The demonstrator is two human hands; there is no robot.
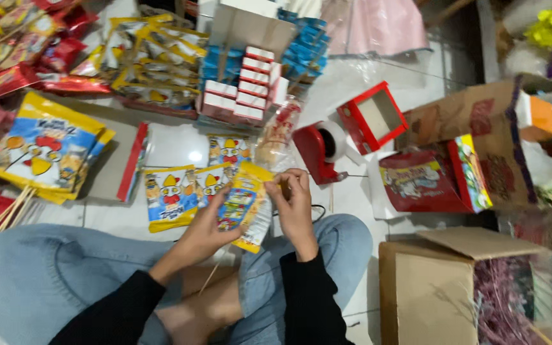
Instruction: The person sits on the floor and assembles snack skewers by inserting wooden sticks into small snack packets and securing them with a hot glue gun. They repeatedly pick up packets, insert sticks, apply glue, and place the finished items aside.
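I sit cross-legged on a white tiled floor in blue jeans and black sleeves. My left hand [207, 231] holds a yellow snack packet [245, 203] from underneath, fingers wrapped on its left edge. My right hand [294, 206] pinches the packet's upper right corner. A thin wooden skewer [211, 276] slants down below the packet, toward my lap. Two more yellow snack packets [172, 195] lie flat on the floor just left of my hands.
A red tape dispenser [319, 151] stands ahead. A stack of red-and-white small boxes [245, 89], an open red box [373, 117] and several yellow packets [46, 145] surround me. An open cardboard box [443, 286] with purple filling sits at right. Skewers [2, 216] lie at left.
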